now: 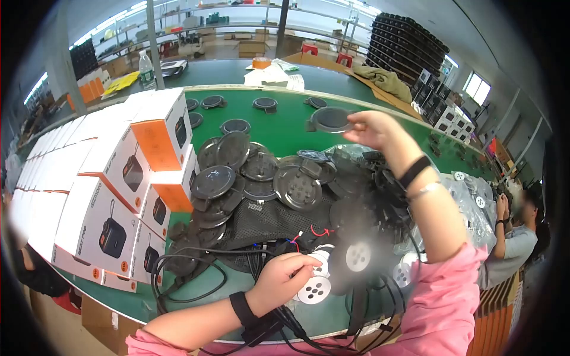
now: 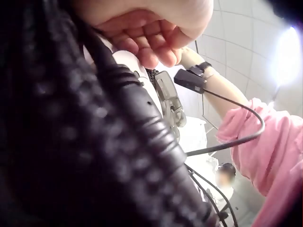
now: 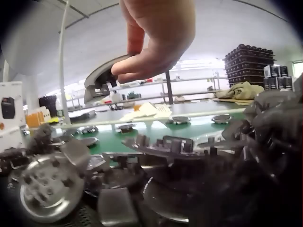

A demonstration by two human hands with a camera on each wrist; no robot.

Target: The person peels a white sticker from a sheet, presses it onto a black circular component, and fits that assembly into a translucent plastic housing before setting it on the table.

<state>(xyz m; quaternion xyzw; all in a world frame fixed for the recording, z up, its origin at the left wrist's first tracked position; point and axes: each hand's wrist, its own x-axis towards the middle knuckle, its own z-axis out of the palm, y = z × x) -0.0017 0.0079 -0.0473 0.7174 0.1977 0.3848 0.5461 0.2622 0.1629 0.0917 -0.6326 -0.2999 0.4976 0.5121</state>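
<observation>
My right hand [image 1: 375,130] holds a round black cover [image 1: 329,120] with a side tab by its edge, raised above the green table. In the right wrist view the cover [image 3: 102,80] is seen edge-on, pinched between thumb and fingers. Below it lies a heap of similar black covers [image 1: 298,187], some showing small posts inside. My left hand [image 1: 285,279] is low at the front, fingers loosely curled, beside white round discs with holes [image 1: 314,291]. In the left wrist view its fingers [image 2: 147,56] hang in front of a white rounded piece, nothing visible between them.
White and orange product boxes [image 1: 98,231] are stacked at the left. Black cables [image 1: 190,255] loop along the front edge. Single black covers [image 1: 265,104] lie spaced out on the green table [image 1: 285,139]. Clear plastic bags [image 1: 457,202] lie at the right, near another person [image 1: 513,237].
</observation>
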